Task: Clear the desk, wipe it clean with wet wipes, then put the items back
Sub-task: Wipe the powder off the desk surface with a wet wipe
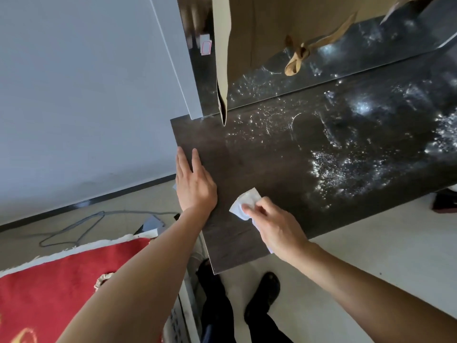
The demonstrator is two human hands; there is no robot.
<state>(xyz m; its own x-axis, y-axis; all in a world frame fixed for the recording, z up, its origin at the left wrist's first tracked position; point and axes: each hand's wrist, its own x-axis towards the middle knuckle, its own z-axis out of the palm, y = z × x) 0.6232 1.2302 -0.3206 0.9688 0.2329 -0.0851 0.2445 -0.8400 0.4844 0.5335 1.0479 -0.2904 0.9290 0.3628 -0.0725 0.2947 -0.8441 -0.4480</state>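
Observation:
A dark wood-grain desk (259, 154) runs from the lower middle to the right edge, and wet streaks and droplets glisten on its right half. My left hand (194, 181) lies flat with straight fingers on the desk's left edge. My right hand (274, 226) pinches a crumpled white wet wipe (243, 205) and presses it on the desk near the front left corner.
A brown paper bag (237, 50) with ribbon handles stands at the desk's back against a glossy dark panel (371, 45). To the left are a white wall, grey cables (74, 231) on the floor and a red rug (61, 288). My feet stand below the desk's corner.

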